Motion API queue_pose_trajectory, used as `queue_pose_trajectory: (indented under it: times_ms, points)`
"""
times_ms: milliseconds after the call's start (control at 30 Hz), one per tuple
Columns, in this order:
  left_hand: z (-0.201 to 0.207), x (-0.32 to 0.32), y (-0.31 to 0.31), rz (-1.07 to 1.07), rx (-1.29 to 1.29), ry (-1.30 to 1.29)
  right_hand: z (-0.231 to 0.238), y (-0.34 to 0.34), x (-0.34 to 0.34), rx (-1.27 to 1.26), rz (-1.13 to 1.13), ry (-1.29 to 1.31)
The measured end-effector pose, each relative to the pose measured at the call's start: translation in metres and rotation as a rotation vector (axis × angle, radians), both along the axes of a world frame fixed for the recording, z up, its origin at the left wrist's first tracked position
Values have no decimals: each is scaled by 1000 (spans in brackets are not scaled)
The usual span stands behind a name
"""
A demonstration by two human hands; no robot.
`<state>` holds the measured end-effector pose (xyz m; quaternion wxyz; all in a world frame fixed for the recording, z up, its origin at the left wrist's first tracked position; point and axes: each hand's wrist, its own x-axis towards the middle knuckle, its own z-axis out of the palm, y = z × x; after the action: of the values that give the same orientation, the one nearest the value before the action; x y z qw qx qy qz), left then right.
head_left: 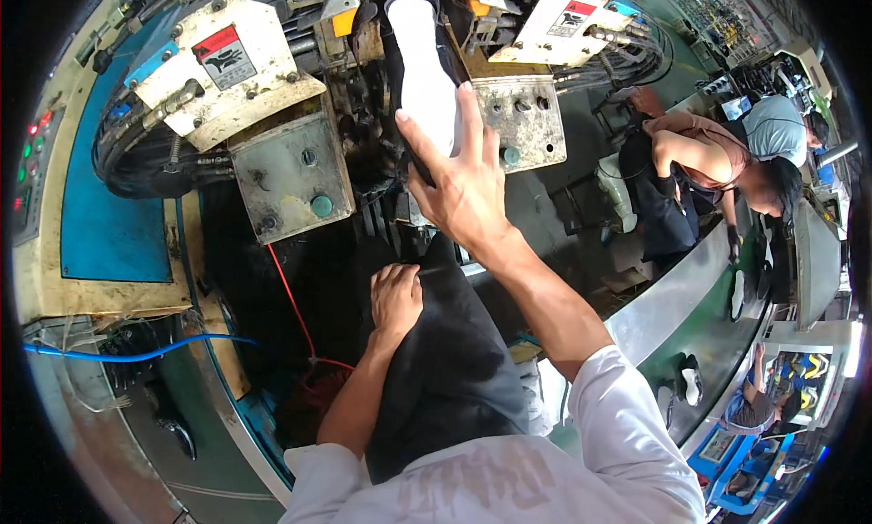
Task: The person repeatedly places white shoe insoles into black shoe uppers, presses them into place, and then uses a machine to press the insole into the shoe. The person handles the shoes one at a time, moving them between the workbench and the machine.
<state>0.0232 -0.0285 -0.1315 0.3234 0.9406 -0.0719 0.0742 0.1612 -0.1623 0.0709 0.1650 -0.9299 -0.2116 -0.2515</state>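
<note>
Beside a stained cream metal guard plate (263, 34), the left hand (397, 299) rests on dark trousers (454, 360), fingers loosely bent, empty. A black shoe with a white, sole-shaped face (420, 47) sits between this plate and a matching cream right-hand plate (536, 34); the right hand (468, 188) reaches over it, fingers spread.

A red-topped warning label (224, 58) with a hand pictogram (230, 71) stands on the left machine plate (266, 35); a smaller-looking one (570, 18) marks the right plate (543, 35). Shirt lettering (477, 479) is illegible.
</note>
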Motion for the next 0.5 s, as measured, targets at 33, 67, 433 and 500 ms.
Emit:
queue_pose_trajectory:
  times_ms: [33,67,433,500]
  points:
    - [-3,0,1,-6,13,-12,1,0,1,-5,0,15]
    - [-5,2,2,-5,20,-20,4,1,2,-10,-1,30]
    - [-9,10,-6,-60,42,-12,17,-1,8,5,2,125]
    - [-10,13,-9,-66,44,-10,11,-4,5,14,8,112]
